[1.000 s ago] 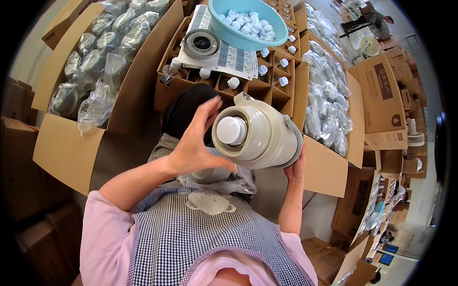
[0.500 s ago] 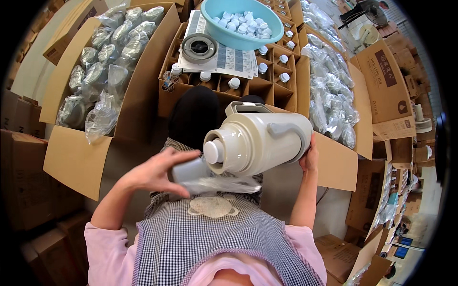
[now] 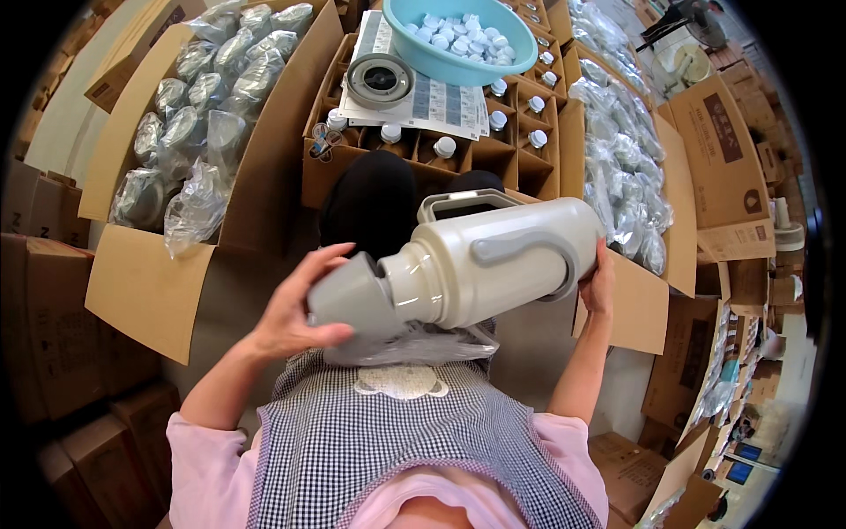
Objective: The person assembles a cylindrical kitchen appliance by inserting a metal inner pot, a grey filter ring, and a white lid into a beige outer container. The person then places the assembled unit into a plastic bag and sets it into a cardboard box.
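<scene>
Two hands' curled fingers (image 3: 328, 333) grip flask (image 3: 493, 264), cap (image 3: 348, 300).

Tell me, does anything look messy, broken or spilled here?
Nothing looks broken or spilled. The cream flask lies on its side only because the right hand holds its base while the left hand puts the grey cup lid at its neck.

This looks like a packing room in a small factory or warehouse. Big brown cardboard boxes (image 3: 141, 291) stand all around. The far left box holds shiny parts in plastic bags (image 3: 198, 106). A far box with dividers (image 3: 458, 141) holds rows of white-capped bottles, under a blue bowl (image 3: 458, 40) of white caps.
</scene>
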The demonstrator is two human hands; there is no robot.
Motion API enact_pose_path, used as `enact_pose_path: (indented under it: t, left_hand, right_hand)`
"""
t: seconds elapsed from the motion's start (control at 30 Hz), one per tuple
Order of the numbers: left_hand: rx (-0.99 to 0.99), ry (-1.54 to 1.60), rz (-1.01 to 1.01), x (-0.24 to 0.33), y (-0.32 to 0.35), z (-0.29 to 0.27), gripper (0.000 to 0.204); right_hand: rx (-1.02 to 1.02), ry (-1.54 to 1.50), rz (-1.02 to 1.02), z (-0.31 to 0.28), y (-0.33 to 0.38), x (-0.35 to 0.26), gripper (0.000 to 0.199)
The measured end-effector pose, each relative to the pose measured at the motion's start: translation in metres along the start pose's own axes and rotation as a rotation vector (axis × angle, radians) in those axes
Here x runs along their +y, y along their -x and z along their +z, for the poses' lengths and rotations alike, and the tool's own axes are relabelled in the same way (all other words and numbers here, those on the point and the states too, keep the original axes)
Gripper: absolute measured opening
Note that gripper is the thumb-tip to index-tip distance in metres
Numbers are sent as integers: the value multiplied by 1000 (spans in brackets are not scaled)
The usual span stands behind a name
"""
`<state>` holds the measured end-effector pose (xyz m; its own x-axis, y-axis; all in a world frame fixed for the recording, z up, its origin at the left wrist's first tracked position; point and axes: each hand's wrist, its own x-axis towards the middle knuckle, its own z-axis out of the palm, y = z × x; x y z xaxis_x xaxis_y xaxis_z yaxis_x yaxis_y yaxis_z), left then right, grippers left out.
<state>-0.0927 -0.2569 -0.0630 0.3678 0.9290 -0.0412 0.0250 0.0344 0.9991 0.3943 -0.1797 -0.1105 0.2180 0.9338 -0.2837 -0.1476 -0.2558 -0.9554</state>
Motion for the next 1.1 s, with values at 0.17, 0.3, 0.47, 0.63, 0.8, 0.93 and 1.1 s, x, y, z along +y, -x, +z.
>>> enact_pose_path:
  t: [0.17,0.3,0.47,0.63,0.8,0.93,1.1]
  left_hand:
    - [-65,-131,162,-57,-28,41,99]
    - [-354,-534,13,-57,-34,45,84]
    - [-301,-400,-81,30,-95,-48,20]
    - [498,-976,218,-49,-248,-98,41]
    - [505,-1347,121,-141,-338,-92,69]
    - [547,-1325,466,-177,-345,-107,51]
    - [774,-527,422,-100,-313,-109,27]
  right_hand:
    - [48,688,-319,35,-13,-84,56]
    - [-302,1016,-536,163,16,-171,55]
    - [-302,1368,-898,218,-12,-152,63]
    - [-50,1474,-852,267,-5,-133,66]
    - [-45,1397,-904,279,7,-138,69]
    - [-119,1156,-1132,259,1,-136,64]
    - [-444,348,-1050,230,-14,-128,43]
